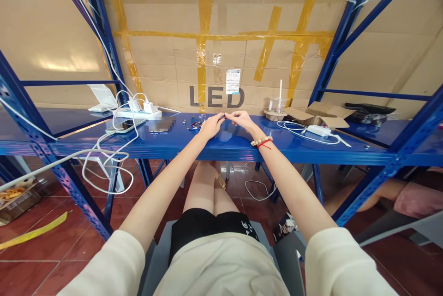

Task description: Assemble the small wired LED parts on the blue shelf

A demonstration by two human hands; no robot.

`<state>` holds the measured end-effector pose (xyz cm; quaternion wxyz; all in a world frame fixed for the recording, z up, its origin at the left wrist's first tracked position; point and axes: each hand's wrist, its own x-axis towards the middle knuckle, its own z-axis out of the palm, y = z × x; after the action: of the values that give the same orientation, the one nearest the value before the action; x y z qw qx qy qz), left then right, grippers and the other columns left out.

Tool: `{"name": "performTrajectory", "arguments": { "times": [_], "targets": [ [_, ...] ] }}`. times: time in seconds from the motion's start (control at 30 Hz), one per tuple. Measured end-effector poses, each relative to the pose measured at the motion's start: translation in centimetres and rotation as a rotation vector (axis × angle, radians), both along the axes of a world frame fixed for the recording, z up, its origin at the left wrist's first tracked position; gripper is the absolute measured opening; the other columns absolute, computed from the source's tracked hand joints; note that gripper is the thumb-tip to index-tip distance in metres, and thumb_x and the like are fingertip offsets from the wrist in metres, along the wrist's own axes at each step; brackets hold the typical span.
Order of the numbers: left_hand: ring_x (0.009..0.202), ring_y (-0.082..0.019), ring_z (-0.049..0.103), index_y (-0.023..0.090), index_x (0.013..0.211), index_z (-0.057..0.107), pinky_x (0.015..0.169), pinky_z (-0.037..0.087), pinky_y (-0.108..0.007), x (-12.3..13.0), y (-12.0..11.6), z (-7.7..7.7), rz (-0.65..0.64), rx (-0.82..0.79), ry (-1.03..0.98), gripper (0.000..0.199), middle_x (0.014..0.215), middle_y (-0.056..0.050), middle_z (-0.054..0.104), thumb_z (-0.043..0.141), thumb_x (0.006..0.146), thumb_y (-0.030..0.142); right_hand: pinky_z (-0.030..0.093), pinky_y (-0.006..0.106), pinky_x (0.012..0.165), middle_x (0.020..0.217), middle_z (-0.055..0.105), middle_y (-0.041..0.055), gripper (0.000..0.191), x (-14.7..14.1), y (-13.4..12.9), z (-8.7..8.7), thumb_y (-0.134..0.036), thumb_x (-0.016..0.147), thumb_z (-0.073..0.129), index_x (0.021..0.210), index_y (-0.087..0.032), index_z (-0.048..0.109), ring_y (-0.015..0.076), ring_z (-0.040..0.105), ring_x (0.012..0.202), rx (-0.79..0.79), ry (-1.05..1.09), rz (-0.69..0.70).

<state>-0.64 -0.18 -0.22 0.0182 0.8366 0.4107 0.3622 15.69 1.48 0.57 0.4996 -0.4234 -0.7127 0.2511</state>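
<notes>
Both of my hands meet over the blue shelf table [166, 147], near the middle. My left hand [212, 125] has its fingers pressed together at a tiny dark red item [224, 117], too small to identify. From the other side, my right hand [241, 120] pinches at the same spot, with a bead bracelet and red string on the wrist. Just left of my left hand lies a small pile of metal and blue pieces [195, 126]. A tiny metal piece [184, 121] sits apart from the pile.
A power strip [138, 114] with white cables and a phone [126, 126] are at the left. To the right are a plastic cup [277, 105], an open cardboard box [325, 114] and a white adapter [319, 130]. Blue posts flank the table; a person's leg [372, 194] shows at right.
</notes>
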Motion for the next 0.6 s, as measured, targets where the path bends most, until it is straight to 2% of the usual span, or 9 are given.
{"name": "performTrajectory", "arguments": {
  "times": [0.1, 0.2, 0.4, 0.6],
  "targets": [
    [0.100, -0.019, 0.054, 0.024, 0.116, 0.049, 0.084, 0.041, -0.030, 0.05, 0.16, -0.02, 0.010, 0.002, -0.010, 0.035, 0.112, -0.004, 0.059, 0.031, 0.088, 0.031, 0.032, 0.020, 0.043, 0.047, 0.046, -0.0021, 0.047, 0.01, -0.01, -0.01, -0.061, 0.060, 0.062, 0.056, -0.014, 0.058, 0.0061, 0.039, 0.045, 0.001, -0.004, 0.004],
    [0.101, -0.020, 0.053, 0.027, 0.115, 0.049, 0.084, 0.041, -0.032, 0.09, 0.23, 0.00, 0.079, -0.030, 0.001, 0.034, 0.110, -0.003, 0.060, 0.030, 0.088, 0.033, 0.032, 0.019, 0.043, 0.048, 0.046, -0.0016, 0.046, 0.00, 0.06, -0.07, -0.060, 0.062, 0.062, 0.058, -0.013, 0.060, 0.0066, 0.041, 0.046, -0.010, 0.012, 0.006],
    [0.101, -0.022, 0.053, 0.028, 0.111, 0.051, 0.081, 0.041, -0.034, 0.06, 0.05, 0.17, 0.189, -0.048, -0.045, 0.034, 0.110, -0.003, 0.060, 0.026, 0.089, 0.032, 0.033, 0.019, 0.042, 0.069, 0.061, 0.0033, 0.043, -0.08, 0.29, -0.13, -0.049, 0.058, 0.069, 0.082, -0.013, 0.068, 0.0071, 0.044, 0.052, 0.035, 0.062, 0.033],
    [0.099, -0.022, 0.053, 0.027, 0.112, 0.051, 0.079, 0.041, -0.033, -0.08, 0.36, 0.03, 0.153, -0.060, -0.044, 0.035, 0.107, -0.004, 0.060, 0.025, 0.088, 0.032, 0.035, 0.021, 0.044, 0.069, 0.063, 0.0048, 0.044, 0.10, 0.78, -0.36, -0.046, 0.056, 0.070, 0.085, -0.012, 0.070, 0.0080, 0.045, 0.052, 0.052, 0.057, 0.058]
  ]
}}
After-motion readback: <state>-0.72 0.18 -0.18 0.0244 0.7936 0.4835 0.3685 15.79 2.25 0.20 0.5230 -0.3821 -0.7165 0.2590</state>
